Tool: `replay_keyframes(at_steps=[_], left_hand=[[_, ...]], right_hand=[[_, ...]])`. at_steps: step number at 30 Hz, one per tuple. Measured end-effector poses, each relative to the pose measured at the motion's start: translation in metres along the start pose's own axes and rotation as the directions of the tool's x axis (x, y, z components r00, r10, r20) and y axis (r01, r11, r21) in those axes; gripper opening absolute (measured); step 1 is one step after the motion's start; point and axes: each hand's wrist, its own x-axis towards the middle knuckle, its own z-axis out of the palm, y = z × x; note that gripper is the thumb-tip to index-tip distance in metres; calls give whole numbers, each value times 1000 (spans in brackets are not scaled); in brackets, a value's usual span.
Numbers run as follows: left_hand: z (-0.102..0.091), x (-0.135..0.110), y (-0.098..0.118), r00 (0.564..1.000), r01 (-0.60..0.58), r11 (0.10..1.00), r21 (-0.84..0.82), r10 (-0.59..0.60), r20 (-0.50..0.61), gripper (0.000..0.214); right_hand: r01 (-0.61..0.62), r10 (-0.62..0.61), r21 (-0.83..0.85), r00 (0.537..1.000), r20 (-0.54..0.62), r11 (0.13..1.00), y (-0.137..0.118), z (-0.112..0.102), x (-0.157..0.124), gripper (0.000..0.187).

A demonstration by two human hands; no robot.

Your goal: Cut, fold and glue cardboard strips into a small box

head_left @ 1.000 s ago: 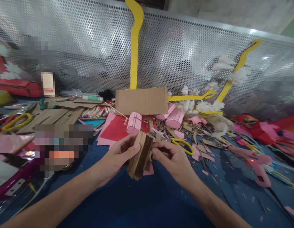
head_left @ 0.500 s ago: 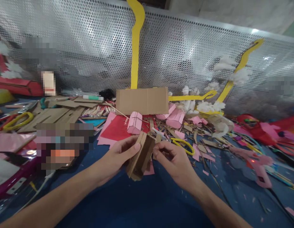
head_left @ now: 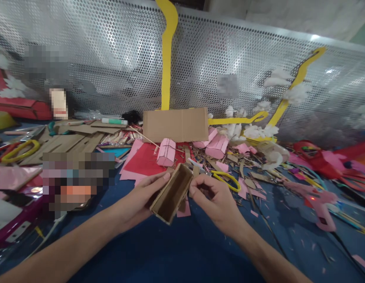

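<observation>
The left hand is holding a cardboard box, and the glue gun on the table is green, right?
Not quite: the head view shows that the glue gun is pink, not green. The left hand is indeed holding a cardboard box.

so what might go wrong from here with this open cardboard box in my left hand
The pink glue gun shows a red light, so it may be hot to touch. The yellow-handled scissors lie near your right hand and might nick it. The box might dent if squeezed.
</observation>
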Motion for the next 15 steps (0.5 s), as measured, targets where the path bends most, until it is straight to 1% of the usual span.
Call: replay_keyframes(at_steps=[2, 5, 8, 11, 15], left_hand=[[-1, 1, -1, 999, 24, 1000, -10, -23, 38, 37], [-2, 2, -3, 994, 32, 999, -43, -27, 103, 33], [-2, 3, -3, 991, 30, 997, -66, -21, 129, 30], [-4, 4, -4, 986, 49, 997, -51, -40, 159, 35], [-10, 6, -8, 978, 75, 997, -32, -67, 197, 44]], right_hand=[[5, -5, 18, 1000, 3, 1000, 0, 0, 0, 12], [0, -1, 67, 1000, 11, 998, -3, 0, 0, 12], [4, -5, 104, 1000, 17, 995, -7, 0, 0, 13], [4, -8, 161, 1000, 22, 987, -8, -1, -1, 16], [-22, 23, 266, 1000, -2, 964, 0, -1, -2, 19]])
